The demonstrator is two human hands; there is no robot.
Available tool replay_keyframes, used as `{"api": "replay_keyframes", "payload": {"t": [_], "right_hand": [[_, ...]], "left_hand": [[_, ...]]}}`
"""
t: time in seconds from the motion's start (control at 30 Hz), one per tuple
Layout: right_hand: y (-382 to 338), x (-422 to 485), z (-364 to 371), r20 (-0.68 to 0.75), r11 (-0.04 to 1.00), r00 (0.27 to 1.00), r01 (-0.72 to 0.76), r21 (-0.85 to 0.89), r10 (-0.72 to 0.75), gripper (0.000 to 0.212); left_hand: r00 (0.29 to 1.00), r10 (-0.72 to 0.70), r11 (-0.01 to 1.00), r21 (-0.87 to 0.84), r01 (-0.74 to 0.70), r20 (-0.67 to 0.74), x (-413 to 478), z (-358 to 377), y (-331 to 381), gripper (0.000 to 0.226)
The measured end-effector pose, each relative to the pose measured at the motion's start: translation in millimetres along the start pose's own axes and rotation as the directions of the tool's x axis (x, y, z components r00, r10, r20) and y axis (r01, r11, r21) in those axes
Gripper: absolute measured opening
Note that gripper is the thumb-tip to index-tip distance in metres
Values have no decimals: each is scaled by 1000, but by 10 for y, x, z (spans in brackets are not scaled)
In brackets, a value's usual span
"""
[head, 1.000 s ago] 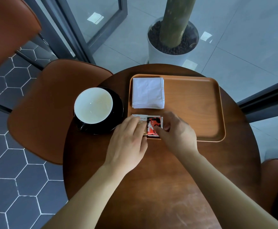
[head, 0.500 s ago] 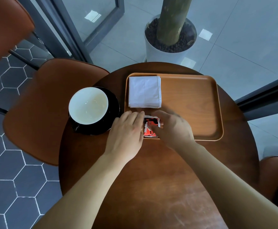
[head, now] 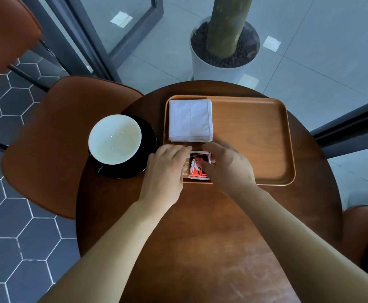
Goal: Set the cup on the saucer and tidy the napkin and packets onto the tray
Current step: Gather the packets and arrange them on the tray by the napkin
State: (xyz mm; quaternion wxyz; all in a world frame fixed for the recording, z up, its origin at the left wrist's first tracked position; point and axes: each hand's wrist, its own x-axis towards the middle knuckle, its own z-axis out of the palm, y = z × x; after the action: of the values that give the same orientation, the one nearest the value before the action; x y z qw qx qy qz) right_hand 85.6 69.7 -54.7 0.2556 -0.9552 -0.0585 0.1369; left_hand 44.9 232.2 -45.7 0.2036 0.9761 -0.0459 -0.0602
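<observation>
Now left hand (head: 164, 171) presses flat-fingered and right hand (head: 227, 169) pinches the packets (head: 197, 166) on the tray (head: 255, 138)

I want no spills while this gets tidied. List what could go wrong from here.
1. The packets lie at the tray's near left corner, by the rim, pressed by the left hand and pinched by the right hand; a slip could push them over onto the table.
2. The left hand is close to the saucer carrying the cup, which sits near the table's edge; a careless pull back could knock it.
</observation>
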Motion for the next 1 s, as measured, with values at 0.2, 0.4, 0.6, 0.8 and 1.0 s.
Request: {"api": "replay_keyframes", "payload": {"t": [0.2,0.4,0.6,0.8,1.0], "right_hand": [[42,-109,-49,-85,996,996,-27,84,34,24],[41,-280,-5,-83,995,994,-64,80,71,27],[-2,-311,51,-114,993,989,-84,79,92,29],[-30,-265,38,-113,983,985,-114,145,131,26],[-11,-272,1,-93,975,986,-119,188,138,23]], "left_hand": [[996,3,999,-49,-7,-89,-107,-1,-26,50],[988,101,995,21,-99,-120,-424,19,-83,40],[994,68,996,58,-64,-87,-562,89,-149,44],[991,87,994,68,-81,-102,-537,97,-164,41],[995,70,995,79,-65,-71,-547,86,-163,36]]}}
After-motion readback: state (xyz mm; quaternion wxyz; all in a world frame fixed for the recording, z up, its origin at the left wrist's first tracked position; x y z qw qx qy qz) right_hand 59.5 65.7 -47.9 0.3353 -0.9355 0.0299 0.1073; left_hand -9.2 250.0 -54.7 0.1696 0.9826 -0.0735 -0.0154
